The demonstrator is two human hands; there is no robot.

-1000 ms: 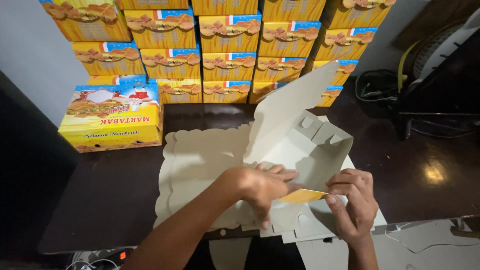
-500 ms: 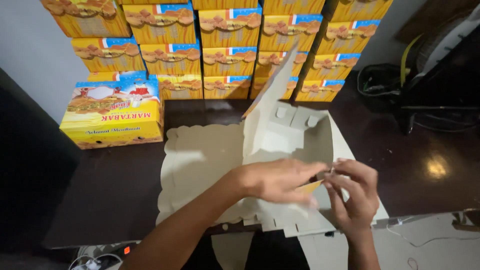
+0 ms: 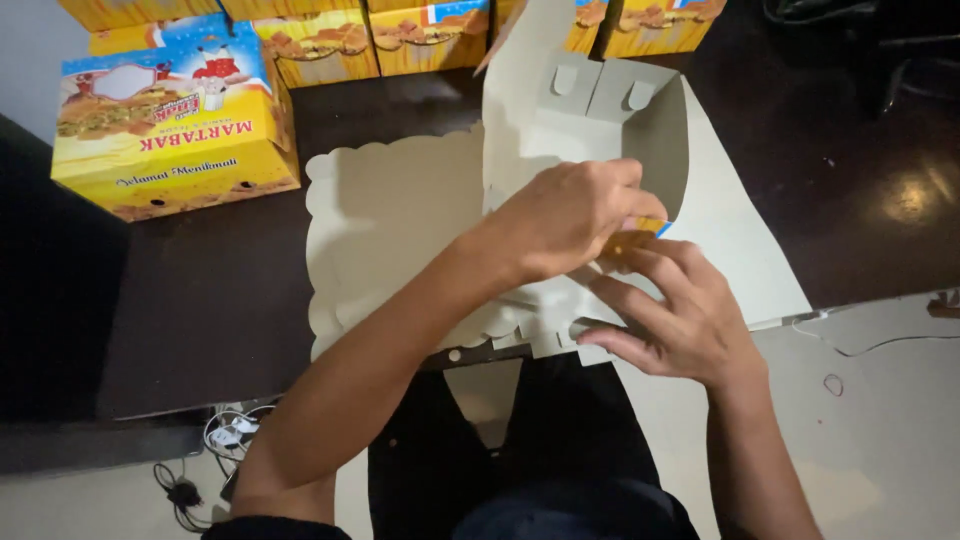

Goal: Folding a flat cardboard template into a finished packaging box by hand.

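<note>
Two hands meet over a half-folded cardboard box blank (image 3: 400, 215) lying on the dark table (image 3: 200, 300). The left hand (image 3: 565, 215) curls down over the near corner of the blank, fingers closed on a raised side panel, while the right hand (image 3: 680, 315) pinches the yellow-printed edge of a flap (image 3: 640, 232) just below it, thumb and fingers pressed on the card. Neither hand is slack; both grip the same corner, touching each other.

To my eye the corner is being locked, and it would go best if the left hand kept the wall upright and square while the right fed the flap straight along its crease, not forcing it, since thin card buckles easily.

The blank is pale grey and matte inside, with a scalloped rim along its flat left half and small rounded tabs (image 3: 640, 95) cut into the standing far wall. Its outer face, seen only at the flap, is glossy yellow. To the left sits a finished yellow box (image 3: 170, 130), and more stacked boxes (image 3: 400, 35) line the back. Cables (image 3: 230, 440) lie on the pale floor below the table edge.
</note>
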